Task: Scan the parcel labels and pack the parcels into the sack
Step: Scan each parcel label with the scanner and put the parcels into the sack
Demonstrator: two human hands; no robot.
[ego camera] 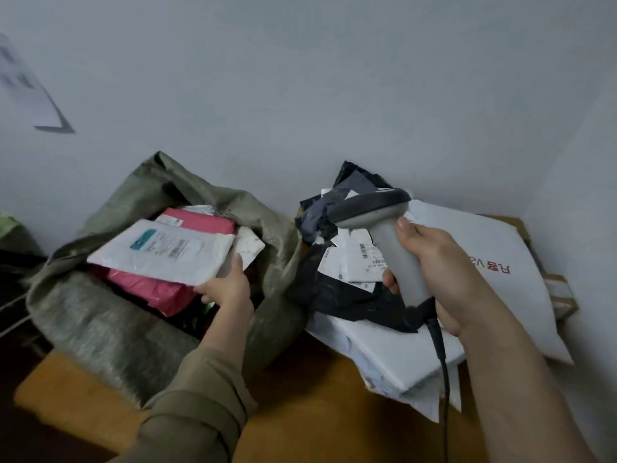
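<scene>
— Two hands, two jobs. Which step is this?

— Packing, I'd judge. The left hand (224, 286) has its fingers curled round the near corner of a flat white plastic mailer with a teal-marked label (160, 253), thumb on top, holding it over the mouth of the olive-green woven sack (100, 315).

— Is the mailer inside yet?

— Not fully. It lies across a bright pink plastic parcel (157, 289) that sits in the sack just beneath the left hand's load, with another pink packet (203, 222) beyond it. The white mailer's far edge hangs over the sack's opening.

— And the other hand?

— The right hand (440, 275) is wrapped tight round the grey handle of a corded handheld barcode scanner (384, 228), thumb up along the grip. Just beyond its fingers lies a crumpled black plastic parcel with white printed labels (344, 295), resting on a large pale grey mailer bag with red lettering (474, 262).

— So what does the next move call for?

— Probably letting go of the white mailer so it settles flat on the pink one, then bringing the left hand across toward the right-hand pile. The black parcel's label is creased, so it may need smoothing before the scanner head can read it.

— Is the scanner aimed at that label now?

— Can't tell; its window faces away.
</scene>
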